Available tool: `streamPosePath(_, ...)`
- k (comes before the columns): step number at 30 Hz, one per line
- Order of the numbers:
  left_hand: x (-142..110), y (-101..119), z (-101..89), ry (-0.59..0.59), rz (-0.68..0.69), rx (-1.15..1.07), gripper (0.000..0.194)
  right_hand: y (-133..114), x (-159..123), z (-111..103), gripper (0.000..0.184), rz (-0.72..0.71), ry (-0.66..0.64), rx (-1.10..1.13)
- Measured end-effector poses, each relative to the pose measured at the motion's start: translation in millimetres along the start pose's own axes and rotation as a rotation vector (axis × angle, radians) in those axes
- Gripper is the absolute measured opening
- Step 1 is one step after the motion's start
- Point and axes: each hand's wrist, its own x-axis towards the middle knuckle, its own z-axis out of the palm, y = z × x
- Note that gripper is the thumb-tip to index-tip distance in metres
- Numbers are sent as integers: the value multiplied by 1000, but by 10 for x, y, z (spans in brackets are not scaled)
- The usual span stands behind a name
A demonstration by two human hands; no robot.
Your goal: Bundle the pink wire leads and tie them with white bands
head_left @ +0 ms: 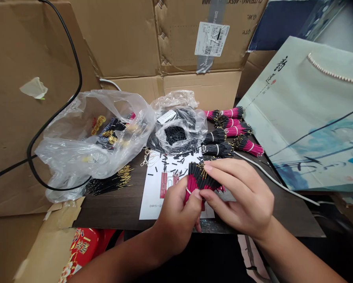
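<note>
My left hand (176, 214) is closed round a bundle of short red wires with black sleeved ends (200, 177), held above a white paper sheet (154, 196). My right hand (241, 194) grips the same bundle from the right, fingers curled over its black tips. A white band circles the bundle near my left thumb. Small black sleeve pieces (176, 161) lie scattered on the paper beyond the hands.
Several banded red and black wire bundles (232, 131) lie at the back right. A clear bag of black sleeves (176, 133) and a larger plastic bag (87, 137) sit behind. Loose gold-tipped black wires (111, 182) lie left. Cardboard boxes (152, 39) and a paper gift bag (309, 114) surround the dark table (117, 208).
</note>
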Motion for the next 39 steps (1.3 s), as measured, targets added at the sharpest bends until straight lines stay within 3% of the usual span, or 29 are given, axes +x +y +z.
streamPosePath(9, 41, -156, 41, 135, 14, 50, 35, -14, -42, 93, 46, 23, 46, 51)
streamPosePath(18, 47, -244, -12, 80, 39, 95, 39, 45, -30, 95, 46, 39, 25, 167)
streamPosePath(27, 80, -197, -24, 64, 46, 187, 37, 10, -18, 72, 41, 256, -27, 334)
streamPosePath(33, 83, -208, -33, 53, 63, 214, 37, -4, 20, 41, 44, 148, -14, 147)
streamPosePath(39, 62, -117, -34, 41, 50, 202, 35, -2, 2, 17, 37, 13, 14, -64)
